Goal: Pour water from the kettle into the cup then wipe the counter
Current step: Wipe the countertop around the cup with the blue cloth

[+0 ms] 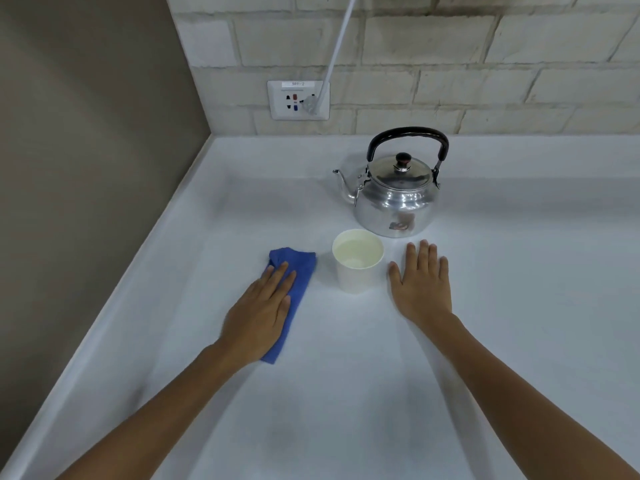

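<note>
The left hand (258, 311) is pressing flat on the blue cloth (294, 271); the right hand (420, 282) is lying open – empty – on the tabletop (346, 393) beside the water-filled paper cup (356, 261).

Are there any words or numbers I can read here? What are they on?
"SPP-2", or close to it: small blurry label on top of the wall socket plate; the first letters are uncertain.
Sticker low on the kettle: red and dark marks, too blurred to read.
Paper cup, blue cloth and counter: no writing visible.
</note>
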